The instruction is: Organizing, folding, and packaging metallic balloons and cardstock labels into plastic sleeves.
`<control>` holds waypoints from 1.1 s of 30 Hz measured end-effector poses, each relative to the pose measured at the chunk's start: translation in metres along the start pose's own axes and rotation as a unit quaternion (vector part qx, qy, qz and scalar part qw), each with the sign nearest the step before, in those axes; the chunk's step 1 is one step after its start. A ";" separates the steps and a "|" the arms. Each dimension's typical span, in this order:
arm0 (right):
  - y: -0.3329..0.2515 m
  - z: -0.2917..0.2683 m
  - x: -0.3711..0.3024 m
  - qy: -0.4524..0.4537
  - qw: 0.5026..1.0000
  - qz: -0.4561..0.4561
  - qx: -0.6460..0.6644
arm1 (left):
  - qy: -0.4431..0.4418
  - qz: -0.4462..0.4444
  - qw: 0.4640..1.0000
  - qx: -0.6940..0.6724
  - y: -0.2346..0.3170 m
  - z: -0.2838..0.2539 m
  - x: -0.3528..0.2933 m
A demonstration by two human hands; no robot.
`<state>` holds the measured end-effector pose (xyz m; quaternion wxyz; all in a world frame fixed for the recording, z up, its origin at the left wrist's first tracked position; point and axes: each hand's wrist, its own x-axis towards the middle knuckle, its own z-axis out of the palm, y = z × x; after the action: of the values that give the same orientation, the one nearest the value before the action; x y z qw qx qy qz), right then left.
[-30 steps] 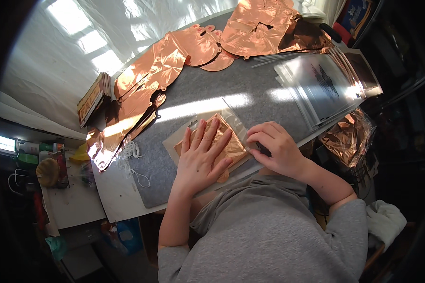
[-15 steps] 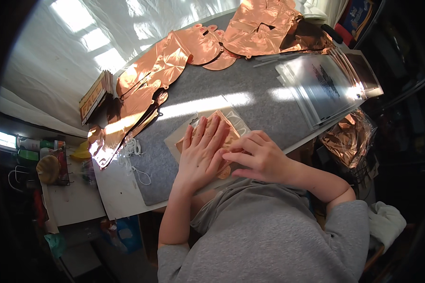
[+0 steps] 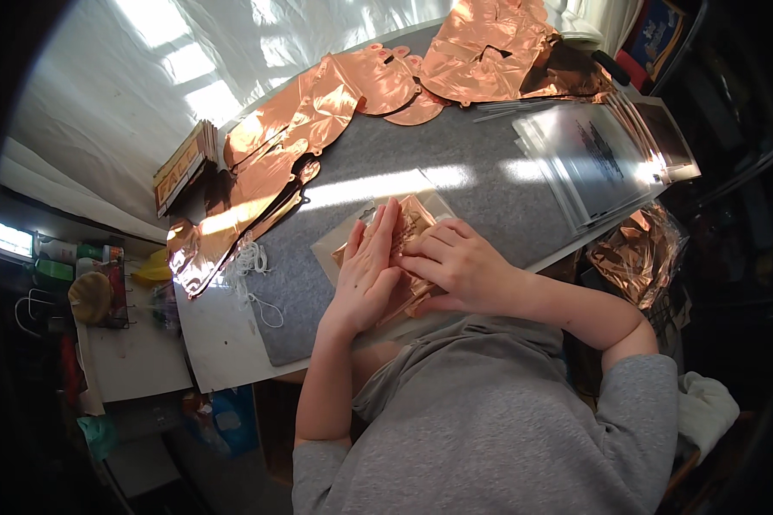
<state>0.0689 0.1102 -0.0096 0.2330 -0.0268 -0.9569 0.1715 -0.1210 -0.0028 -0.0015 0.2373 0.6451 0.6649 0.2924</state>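
Left hand [image 3: 365, 279], fingers straight and unclosed, has tilted from flat over copper foil [image 3: 414, 216] on the near side of the grey mat [image 3: 386, 144]; right hand [image 3: 475, 273], fingers bunched, pinch unclear, now joins it, apparently working the foil.

Left hand [image 3: 365, 275] rests on folded copper foil [image 3: 417, 215], fingers straight and close together; right hand [image 3: 465, 264], fingers bent, touches same foil from 3 o'clock. Clear bag [image 3: 436, 202] under or around foil, can't tell which. Gray mat [image 3: 464, 142] beneath. From the hands: white string [image 3: 251, 260] at 9, card stack [image 3: 185, 174] at 10, big foil sheets [image 3: 326, 93] from 10 to 1, plastic sleeves [image 3: 567, 163] at 2, crumpled foil [image 3: 636, 255] at 3.
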 end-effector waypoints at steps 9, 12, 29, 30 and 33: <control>0.008 0.004 0.009 0.051 0.994 -0.080 -0.063 | -0.017 0.006 1.000 0.019 0.004 -0.001 0.001; 0.008 -0.002 0.010 0.045 0.950 -0.228 -0.210 | -0.016 0.021 0.999 0.021 -0.002 0.002 0.002; -0.009 0.003 0.013 0.075 0.952 -0.208 -0.211 | -0.008 0.012 1.000 0.014 -0.008 0.005 0.003; -0.010 0.002 0.013 0.075 0.952 -0.208 -0.210 | -0.008 0.012 1.000 0.014 -0.009 0.005 0.002; -0.011 0.001 0.011 0.090 0.955 -0.199 -0.201 | -0.007 0.014 0.999 0.033 -0.009 0.005 0.002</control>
<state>0.0593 0.1013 -0.0019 0.3375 0.1022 -0.9326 -0.0770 -0.1236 0.0001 -0.0110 0.2164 0.6642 0.6632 0.2686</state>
